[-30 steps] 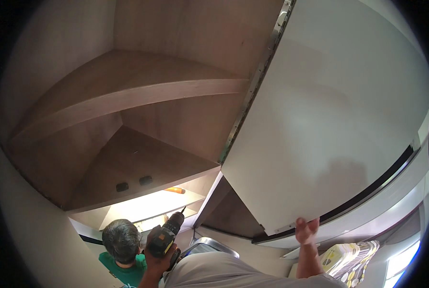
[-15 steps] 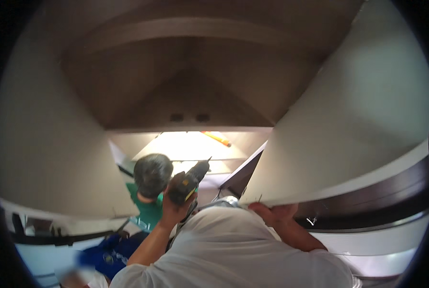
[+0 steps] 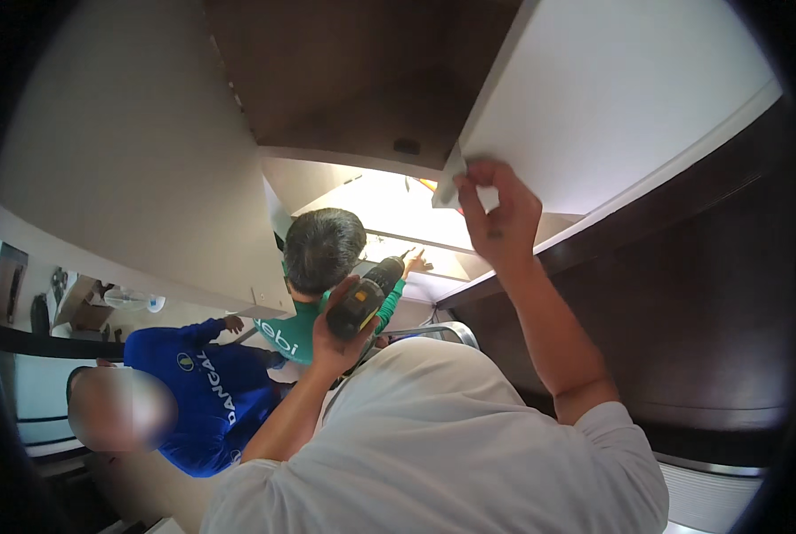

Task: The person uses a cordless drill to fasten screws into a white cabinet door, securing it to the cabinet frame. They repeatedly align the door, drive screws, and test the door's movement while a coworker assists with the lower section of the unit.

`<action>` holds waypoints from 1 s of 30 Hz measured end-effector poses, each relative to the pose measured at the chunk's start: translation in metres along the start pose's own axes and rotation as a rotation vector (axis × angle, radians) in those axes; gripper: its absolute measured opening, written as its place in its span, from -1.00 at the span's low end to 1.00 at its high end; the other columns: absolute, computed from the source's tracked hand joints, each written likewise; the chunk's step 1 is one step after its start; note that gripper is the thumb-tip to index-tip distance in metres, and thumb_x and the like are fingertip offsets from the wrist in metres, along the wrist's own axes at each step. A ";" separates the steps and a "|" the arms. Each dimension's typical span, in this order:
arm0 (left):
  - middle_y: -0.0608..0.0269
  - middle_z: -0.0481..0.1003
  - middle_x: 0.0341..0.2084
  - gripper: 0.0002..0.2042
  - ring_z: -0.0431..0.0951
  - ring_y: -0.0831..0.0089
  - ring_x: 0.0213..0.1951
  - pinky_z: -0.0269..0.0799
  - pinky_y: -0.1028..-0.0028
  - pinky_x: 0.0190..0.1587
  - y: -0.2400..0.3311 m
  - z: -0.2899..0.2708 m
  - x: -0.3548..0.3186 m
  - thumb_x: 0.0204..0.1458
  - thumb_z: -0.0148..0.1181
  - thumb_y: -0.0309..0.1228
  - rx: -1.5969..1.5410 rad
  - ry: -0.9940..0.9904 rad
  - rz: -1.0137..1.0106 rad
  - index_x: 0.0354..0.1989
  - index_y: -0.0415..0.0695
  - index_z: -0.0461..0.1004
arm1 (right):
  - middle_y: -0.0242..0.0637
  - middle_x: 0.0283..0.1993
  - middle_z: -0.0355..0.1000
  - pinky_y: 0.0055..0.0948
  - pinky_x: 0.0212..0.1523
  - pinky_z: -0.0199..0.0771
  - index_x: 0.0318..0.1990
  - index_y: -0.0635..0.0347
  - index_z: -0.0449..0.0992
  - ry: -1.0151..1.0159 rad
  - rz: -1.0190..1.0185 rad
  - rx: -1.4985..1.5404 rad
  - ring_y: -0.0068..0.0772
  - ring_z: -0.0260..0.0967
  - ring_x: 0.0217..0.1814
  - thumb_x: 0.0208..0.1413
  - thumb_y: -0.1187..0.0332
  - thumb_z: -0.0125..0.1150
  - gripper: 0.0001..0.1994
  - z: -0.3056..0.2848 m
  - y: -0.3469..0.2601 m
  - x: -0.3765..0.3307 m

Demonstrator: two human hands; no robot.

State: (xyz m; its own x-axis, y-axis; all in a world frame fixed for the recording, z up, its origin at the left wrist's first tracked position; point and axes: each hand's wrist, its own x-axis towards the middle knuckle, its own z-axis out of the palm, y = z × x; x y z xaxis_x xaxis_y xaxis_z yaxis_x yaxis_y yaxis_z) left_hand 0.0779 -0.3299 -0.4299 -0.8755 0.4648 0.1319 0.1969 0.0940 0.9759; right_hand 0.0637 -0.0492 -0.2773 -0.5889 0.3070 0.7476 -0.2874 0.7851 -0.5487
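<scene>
Left hand (image 3: 328, 343): wrapped round the grip of one dark cordless drill (image 3: 360, 307), held low before the white shirt (image 3: 442, 427). The bit points up and away; I cannot judge its depth against the hand of the co-worker in green (image 3: 298, 331).

Right hand (image 3: 507, 214): raised, thumb and curled finger pinching the lower corner of one white door panel (image 3: 620, 98).

Cabinet (image 3: 362, 71): brown interior, exposed between that panel and a pale curved panel (image 3: 140, 160) on the left.

Also on my feed: lit shelf (image 3: 424, 203) below; co-worker in blue (image 3: 193, 360) at lower left.

Progress, as I read it: both panels appear to be hung and stand open. The pinched one is not closed, and I see no screw being driven. Fastenings done or left: hidden from me.
</scene>
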 end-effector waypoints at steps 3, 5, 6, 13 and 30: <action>0.09 0.48 0.23 -0.26 0.50 0.39 0.23 0.41 0.40 0.27 -0.012 0.002 0.003 0.02 0.45 -0.59 -0.050 -0.002 -0.011 0.42 -0.20 0.27 | -0.16 -0.35 0.63 -0.35 -0.27 0.63 -0.25 0.23 0.59 -0.008 -0.087 -0.077 -0.26 0.68 -0.30 0.14 0.48 0.41 -0.90 0.018 0.023 0.025; 0.08 0.46 0.25 -0.26 0.50 0.39 0.24 0.40 0.41 0.27 -0.013 0.000 0.008 0.02 0.45 -0.58 -0.081 -0.028 -0.057 0.42 -0.20 0.26 | -0.16 -0.34 0.64 -0.34 -0.26 0.65 -0.25 0.24 0.60 -0.040 -0.004 -0.082 -0.28 0.69 -0.29 0.14 0.48 0.41 -0.91 0.026 0.033 0.037; 0.08 0.45 0.27 -0.26 0.50 0.39 0.24 0.40 0.41 0.27 -0.013 -0.001 0.014 0.03 0.45 -0.58 -0.078 -0.046 -0.091 0.42 -0.21 0.26 | -0.17 -0.34 0.65 -0.34 -0.26 0.65 -0.25 0.25 0.60 -0.060 0.041 -0.086 -0.28 0.69 -0.28 0.14 0.48 0.41 -0.91 0.032 0.040 0.043; 0.08 0.52 0.20 -0.25 0.56 0.39 0.17 0.45 0.41 0.22 -0.025 -0.006 0.047 0.01 0.47 -0.54 0.028 -0.057 -0.022 0.41 -0.18 0.26 | -0.20 -0.38 0.65 -0.41 -0.25 0.66 -0.26 0.25 0.63 -0.152 0.090 -0.033 -0.36 0.68 -0.31 0.13 0.41 0.46 -0.87 0.051 0.058 0.065; 0.06 0.46 0.24 -0.24 0.54 0.32 0.17 0.44 0.37 0.22 -0.050 0.002 0.076 -0.02 0.52 -0.48 -0.007 -0.189 -0.081 0.39 -0.23 0.27 | -0.19 -0.37 0.64 -0.40 -0.33 0.60 -0.22 0.24 0.68 -0.143 0.220 -0.040 -0.38 0.66 -0.36 0.17 0.42 0.45 -0.89 0.076 0.094 0.068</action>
State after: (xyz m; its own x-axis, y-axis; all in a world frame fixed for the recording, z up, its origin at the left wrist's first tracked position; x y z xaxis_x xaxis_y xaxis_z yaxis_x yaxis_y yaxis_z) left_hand 0.0020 -0.2974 -0.4688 -0.7900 0.6128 0.0185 0.1252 0.1317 0.9833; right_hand -0.0602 0.0043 -0.3063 -0.7353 0.3963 0.5498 -0.1119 0.7291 -0.6752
